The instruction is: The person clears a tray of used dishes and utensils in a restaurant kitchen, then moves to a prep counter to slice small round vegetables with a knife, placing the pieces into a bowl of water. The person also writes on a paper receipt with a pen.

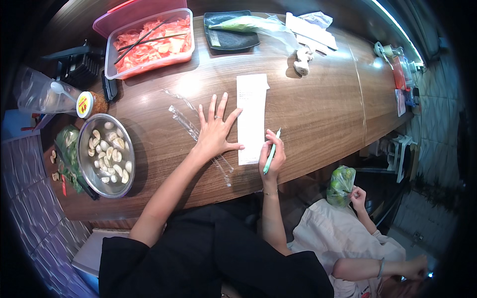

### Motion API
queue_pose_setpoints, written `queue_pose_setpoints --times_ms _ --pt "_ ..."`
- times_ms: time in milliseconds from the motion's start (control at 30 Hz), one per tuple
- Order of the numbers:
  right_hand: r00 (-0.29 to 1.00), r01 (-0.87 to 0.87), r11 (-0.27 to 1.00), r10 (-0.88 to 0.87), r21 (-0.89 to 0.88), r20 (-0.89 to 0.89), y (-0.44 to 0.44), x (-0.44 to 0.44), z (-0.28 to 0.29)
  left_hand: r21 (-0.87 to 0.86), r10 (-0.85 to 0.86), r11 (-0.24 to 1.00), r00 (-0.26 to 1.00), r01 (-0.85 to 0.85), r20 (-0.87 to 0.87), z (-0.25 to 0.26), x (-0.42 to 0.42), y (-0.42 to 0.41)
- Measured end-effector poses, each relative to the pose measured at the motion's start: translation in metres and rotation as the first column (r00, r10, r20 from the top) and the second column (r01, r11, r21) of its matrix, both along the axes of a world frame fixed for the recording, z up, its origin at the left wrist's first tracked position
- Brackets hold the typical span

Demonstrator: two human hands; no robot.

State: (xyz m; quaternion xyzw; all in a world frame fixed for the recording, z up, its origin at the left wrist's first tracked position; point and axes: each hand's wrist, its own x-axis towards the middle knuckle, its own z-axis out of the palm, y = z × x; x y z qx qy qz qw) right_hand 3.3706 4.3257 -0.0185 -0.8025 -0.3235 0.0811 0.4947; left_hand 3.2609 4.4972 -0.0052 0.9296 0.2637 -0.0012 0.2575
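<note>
A long paper slip [252, 123] with printed writing lies on the wooden counter in front of me. My left hand [216, 130], a ring on one finger, is spread palm down, its thumb and index fingertip on the slip's left edge. At the slip's lower right, my right hand [274, 156] holds a light green pen [272, 151], its tip pointing up and away from the paper. Beneath and beside my left hand lie clear plastic wrappers [182, 121]. A steel bowl [133, 164] of cut and whole pale vegetables in liquid stands to the left.
A plastic tub [111, 63] of pink slices with chopsticks stands at the back left, near a lidded jar [91, 104]. Farther back are a black plate [231, 41] and a bagged green vegetable [253, 24]. At right, a person in pale clothing holds a bag of green fruit [340, 186].
</note>
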Motion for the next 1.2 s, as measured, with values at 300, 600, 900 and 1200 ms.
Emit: queue_pose_setpoints --times_ms 300,600,900,1200 --pt "0.95 -0.092 0.925 0.193 0.367 -0.247 0.085 0.053 0.006 -0.036 -0.072 0.997 0.996 0.07 -0.059 0.008 -0.021 -0.016" --pt "0.916 -0.125 0.85 0.297 0.512 -0.27 0.132 0.095 0.014 -0.06 -0.089 0.994 0.995 0.086 -0.047 0.007 -0.021 -0.021" --pt "0.993 -0.091 0.996 0.09 0.009 0.075 0.128 0.088 -0.001 -0.079 -0.088 0.993 0.995 0.084 -0.048 0.011 -0.02 -0.017" --pt "0.926 -0.214 0.951 0.271 -0.225 0.265 0.1 0.061 0.005 -0.056 -0.088 0.995 0.995 0.085 -0.052 0.011 -0.022 -0.019"
